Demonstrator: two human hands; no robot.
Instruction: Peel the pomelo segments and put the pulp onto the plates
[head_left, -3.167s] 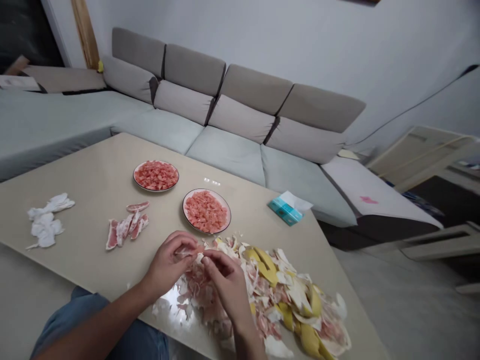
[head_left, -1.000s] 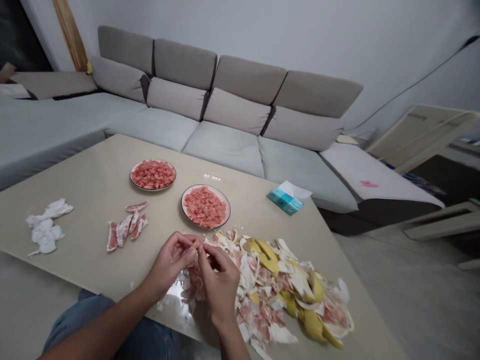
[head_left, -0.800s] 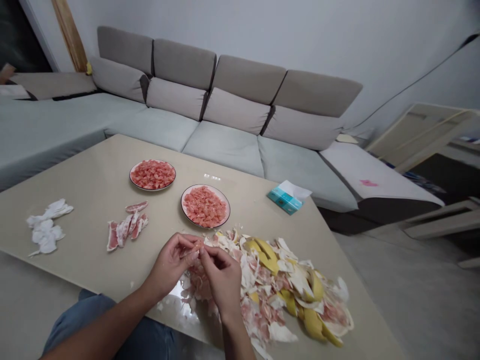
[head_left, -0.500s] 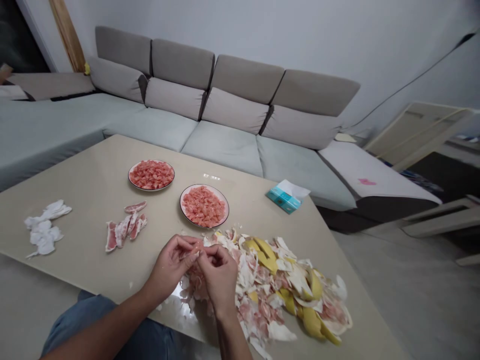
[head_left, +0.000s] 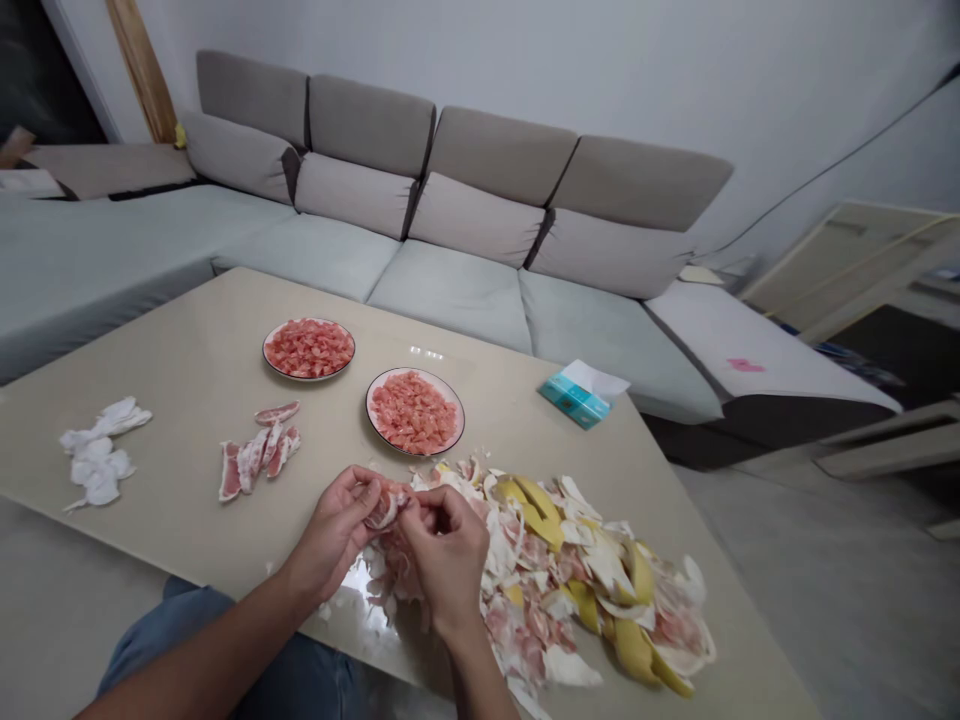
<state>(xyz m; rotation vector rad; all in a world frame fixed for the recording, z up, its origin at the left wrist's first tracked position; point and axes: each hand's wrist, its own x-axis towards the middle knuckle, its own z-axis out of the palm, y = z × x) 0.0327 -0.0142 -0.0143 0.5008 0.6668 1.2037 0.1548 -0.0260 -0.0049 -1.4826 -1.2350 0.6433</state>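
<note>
A pink pomelo segment [head_left: 385, 506] with whitish membrane is held in the curled fingers of my left hand [head_left: 339, 525]. My right hand [head_left: 448, 545] meets it from the right, thumb and fingers pinched together at the segment's edge. Exactly what lies between those fingertips is partly hidden. Beneath and to the right of both hands spreads a heap of pomelo peel [head_left: 547, 570], yellow rind mixed with white pith and pinkish membrane. Just beyond my hands stands a plate of pink pomelo pulp [head_left: 415, 412]. To the left lie several unpeeled segments [head_left: 259, 456].
A second plate of pulp [head_left: 309, 349] stands farther back on the pale table [head_left: 180, 370]. Crumpled white tissues [head_left: 101, 455] lie at the left, and a blue tissue box [head_left: 577, 398] near the right edge. A grey sofa [head_left: 450, 275] runs behind the table.
My left hand has turned a little, so more of the pomelo segment shows between my hands. My right hand has shifted slightly right. The whole view has moved a bit.
</note>
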